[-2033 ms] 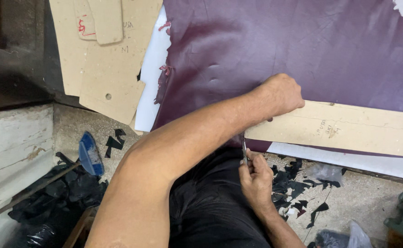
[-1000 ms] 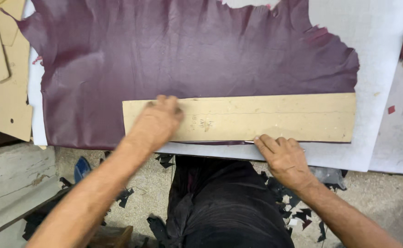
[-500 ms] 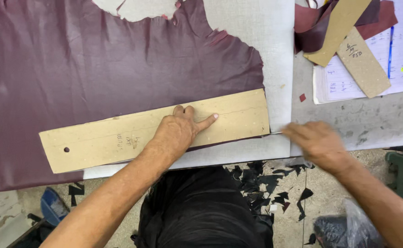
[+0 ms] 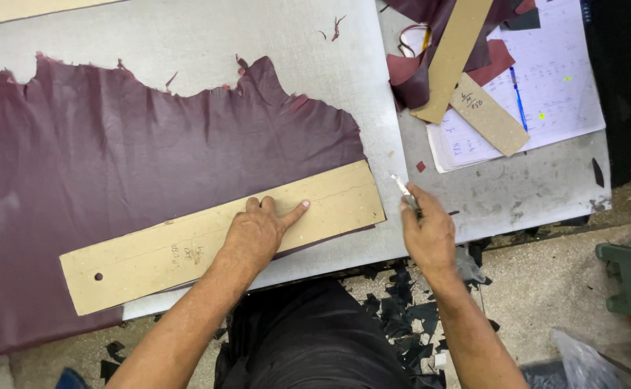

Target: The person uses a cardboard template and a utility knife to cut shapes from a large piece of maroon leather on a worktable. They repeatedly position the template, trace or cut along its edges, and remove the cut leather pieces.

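Head view: left hand (image 4: 258, 234) flat, fingers spread, pressing long cardboard strip template (image 4: 186, 248) onto maroon leather hide (image 4: 114, 166), which lies on grey table (image 4: 258, 36). Right hand (image 4: 427, 234) at 3 o'clock from template's end, closed around small knife (image 4: 402, 186), blade pointing to 11 o'clock. Papers (image 4: 546, 86) and shorter cardboard strips (image 4: 488, 112) at 1 o'clock. Black scraps (image 4: 402, 317) on floor at 6 o'clock.
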